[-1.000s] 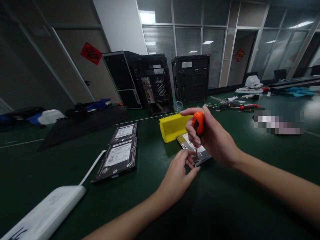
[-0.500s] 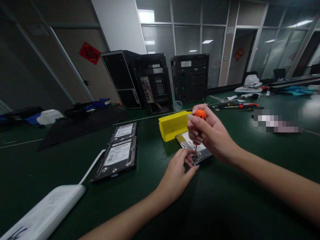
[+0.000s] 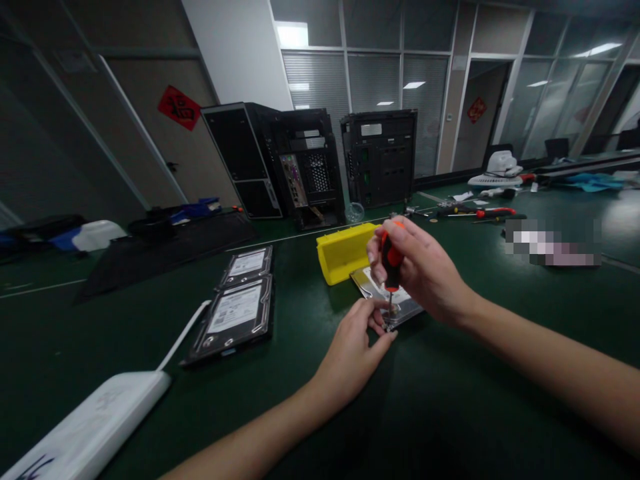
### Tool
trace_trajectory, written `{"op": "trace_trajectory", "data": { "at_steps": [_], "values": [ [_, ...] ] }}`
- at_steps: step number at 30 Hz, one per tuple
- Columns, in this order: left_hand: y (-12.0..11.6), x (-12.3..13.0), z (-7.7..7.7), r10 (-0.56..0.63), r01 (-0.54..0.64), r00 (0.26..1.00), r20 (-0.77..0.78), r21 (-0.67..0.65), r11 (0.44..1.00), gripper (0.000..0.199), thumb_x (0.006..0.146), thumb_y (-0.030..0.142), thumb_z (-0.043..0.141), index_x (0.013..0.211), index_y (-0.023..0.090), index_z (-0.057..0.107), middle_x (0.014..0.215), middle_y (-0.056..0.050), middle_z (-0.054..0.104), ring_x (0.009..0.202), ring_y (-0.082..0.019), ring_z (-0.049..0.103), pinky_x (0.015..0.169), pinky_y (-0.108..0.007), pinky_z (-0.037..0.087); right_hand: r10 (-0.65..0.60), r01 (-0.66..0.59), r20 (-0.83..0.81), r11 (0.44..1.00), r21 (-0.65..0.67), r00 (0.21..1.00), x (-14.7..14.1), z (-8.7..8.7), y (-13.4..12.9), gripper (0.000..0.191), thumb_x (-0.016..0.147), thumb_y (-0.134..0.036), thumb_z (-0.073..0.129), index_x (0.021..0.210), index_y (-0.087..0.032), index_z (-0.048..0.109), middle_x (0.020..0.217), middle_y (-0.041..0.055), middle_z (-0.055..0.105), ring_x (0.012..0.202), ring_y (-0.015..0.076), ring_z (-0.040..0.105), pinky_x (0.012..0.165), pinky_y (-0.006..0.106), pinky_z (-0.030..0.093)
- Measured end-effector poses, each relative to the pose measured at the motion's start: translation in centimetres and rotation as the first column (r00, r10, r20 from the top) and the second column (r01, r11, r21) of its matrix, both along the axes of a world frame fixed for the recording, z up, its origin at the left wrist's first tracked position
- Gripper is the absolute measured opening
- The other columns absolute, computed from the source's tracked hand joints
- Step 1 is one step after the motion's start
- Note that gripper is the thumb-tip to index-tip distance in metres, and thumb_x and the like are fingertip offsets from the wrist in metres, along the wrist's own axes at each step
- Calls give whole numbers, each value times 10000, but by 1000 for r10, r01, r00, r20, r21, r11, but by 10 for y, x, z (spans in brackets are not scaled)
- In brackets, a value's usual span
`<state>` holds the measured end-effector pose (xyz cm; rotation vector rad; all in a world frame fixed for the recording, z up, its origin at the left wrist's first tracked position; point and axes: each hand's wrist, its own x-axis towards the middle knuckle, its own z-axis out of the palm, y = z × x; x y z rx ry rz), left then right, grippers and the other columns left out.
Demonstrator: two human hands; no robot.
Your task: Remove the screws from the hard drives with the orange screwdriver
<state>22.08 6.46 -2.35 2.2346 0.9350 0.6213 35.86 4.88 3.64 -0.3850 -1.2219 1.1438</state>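
Observation:
An orange and black screwdriver (image 3: 393, 263) stands nearly upright in my right hand (image 3: 431, 270), which is closed round its handle. Its thin shaft points down at the near corner of a hard drive (image 3: 364, 283) lying flat on the green table. At that same corner my left hand (image 3: 350, 343) is closed, thumb and fingers pinching the drive's edge beside the screwdriver tip. The tip's exact contact is too small to make out. My right hand covers much of the drive's label. Directly behind the drive stands a yellow plastic bin (image 3: 345, 255).
Two more hard drives (image 3: 235, 307) lie to the left, near a white power strip (image 3: 95, 427) with a cord. Black computer cases (image 3: 380, 160) stand at the back, with a small clear cup (image 3: 355, 212) before them. Pliers and other hand tools (image 3: 480, 212) lie at the right.
My right hand has changed its grip on the screwdriver: fingers and thumb have shifted and more of the handle shows. My left hand and the hard drive have stayed in place.

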Motion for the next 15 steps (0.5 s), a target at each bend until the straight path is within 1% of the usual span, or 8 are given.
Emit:
{"op": "trace_trajectory", "data": {
  "at_steps": [3,5,7,9,10,12,13,15],
  "values": [
    [0,0,0,6,-6,1000,-1,0,1000,310,781,169,560,1088,164,515,969,-43,552,770,-156,529,595,-243,415,-2,2,21,1000,-1,1000,1,-1,1,177,824,-314,571,826,-199,436,698,-35,555,518,53,496,481,180,360],
    [0,0,0,-1,1,1000,0,1,1000,310,782,168,559,1089,166,517,970,-40,551,768,-153,528,595,-240,413,2,-2,26,1000,-17,1000,2,-1,2,196,813,-309,589,867,-221,422,643,-60,523,463,43,440,437,173,307],
    [0,0,0,-11,11,1000,-1,2,1000,307,784,165,555,1089,169,520,972,-39,549,769,-152,526,597,-238,412,8,-7,21,1000,-27,1000,3,-1,2,216,807,-314,597,909,-243,421,584,-85,454,426,35,363,417,171,257],
    [1,0,1,-15,15,1000,-6,1,1000,305,789,165,550,1092,169,520,974,-41,547,774,-152,526,599,-238,411,28,-28,9,999,-23,1000,3,-1,2,199,825,-377,555,924,-244,445,563,-84,401,418,38,310,411,178,232],
    [1,0,1,-15,15,1000,-10,0,1000,304,791,168,548,1093,167,519,974,-42,547,774,-153,525,599,-239,411,48,-47,5,999,-20,999,3,0,3,214,839,-426,510,921,-234,466,565,-76,394,420,42,302,410,185,233],
    [1,0,1,-15,15,1000,-12,1,1000,295,792,176,548,1086,166,521,974,-43,548,766,-152,525,597,-239,411,85,-84,3,996,-18,996,2,1,2,311,855,-500,423,907,-206,512,576,-57,398,434,50,308,420,198,256],
    [1,0,0,-15,15,1000,-9,2,1000,288,793,182,550,1079,166,523,973,-42,549,761,-150,526,595,-239,411,96,-96,6,995,-20,995,2,1,2,342,858,-511,403,899,-195,528,588,-49,408,445,53,322,433,203,275],
    [1,-1,-1,-15,15,1000,0,7,1000,272,793,190,552,1063,166,526,965,-40,553,750,-148,527,592,-239,412,98,-98,22,995,-28,995,2,2,2,327,860,-486,421,889,-184,544,630,-37,444,479,54,371,466,205,312]
  ]
}}
